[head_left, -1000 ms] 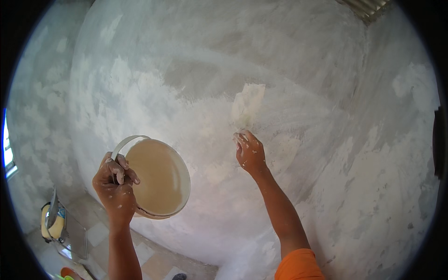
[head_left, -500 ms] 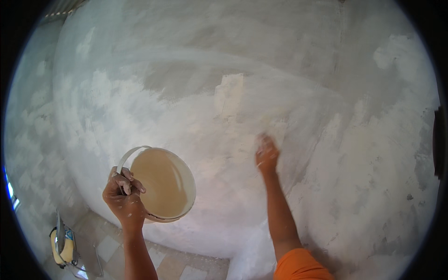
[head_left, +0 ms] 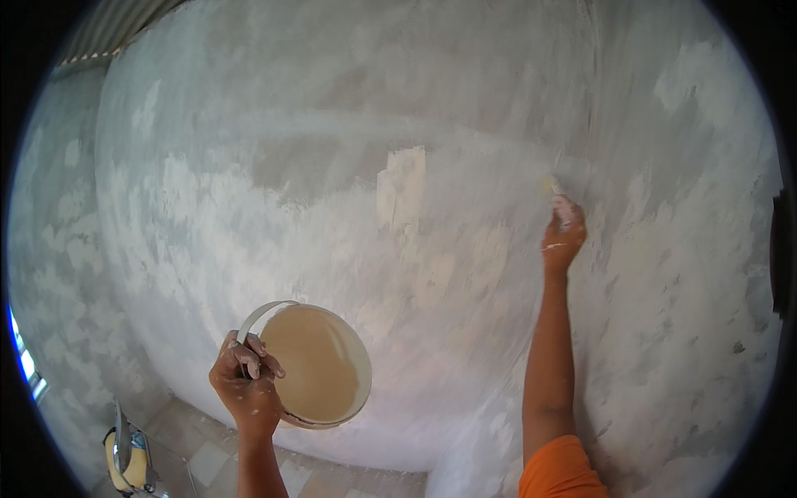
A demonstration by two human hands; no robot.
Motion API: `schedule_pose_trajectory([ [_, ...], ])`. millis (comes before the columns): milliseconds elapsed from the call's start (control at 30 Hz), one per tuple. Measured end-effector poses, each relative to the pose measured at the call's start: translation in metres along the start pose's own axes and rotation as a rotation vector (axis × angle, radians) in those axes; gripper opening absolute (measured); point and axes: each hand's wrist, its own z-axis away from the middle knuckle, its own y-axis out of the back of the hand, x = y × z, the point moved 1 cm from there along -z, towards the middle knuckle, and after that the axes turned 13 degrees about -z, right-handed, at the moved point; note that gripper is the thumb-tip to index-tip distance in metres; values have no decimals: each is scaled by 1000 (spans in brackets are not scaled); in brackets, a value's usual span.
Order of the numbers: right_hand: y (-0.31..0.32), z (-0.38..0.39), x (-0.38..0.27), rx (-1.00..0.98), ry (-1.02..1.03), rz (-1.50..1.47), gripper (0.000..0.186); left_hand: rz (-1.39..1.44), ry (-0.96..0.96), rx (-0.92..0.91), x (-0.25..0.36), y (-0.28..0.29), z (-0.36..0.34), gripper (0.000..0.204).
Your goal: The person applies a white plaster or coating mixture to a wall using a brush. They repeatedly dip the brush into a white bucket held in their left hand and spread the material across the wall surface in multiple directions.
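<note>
While the left hand (head_left: 249, 378) grips a bucket handle (head_left: 259, 313), the right hand (head_left: 565, 226) — clasping a pale tool (head_left: 554, 184) — has risen rightward.

The small, pale yellowish tool (head_left: 552, 184) in the white-flecked bare right hand (head_left: 565, 224) was blurred and partly hidden by the grip, its kind indeterminable, while the view's margins cut off the orange fabric sleeve (head_left: 563, 469) and grey corrugated roofing (head_left: 108, 26).

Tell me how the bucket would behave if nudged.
The bucket would probably swing or tilt, since the left hand holds it by its thin handle. The smooth tan contents look liquid, so they might slosh out. It may be heavy if filled deep, though the depth is hidden.
</note>
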Motion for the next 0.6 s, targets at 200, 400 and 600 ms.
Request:
schedule_pose_trajectory([
  [200, -23, 102, -81, -570, -257, -242, 33, 22, 30, 7, 8, -3, 1, 29],
  [400, 12, 40, -51, -103, -451, -442, 23, 67, -19, -25, -9, 2, -1, 30],
  [600, 1, 69, -84, -372, -22, -54, 17, 152, 58, -24, -18, 5, 1, 31],
])
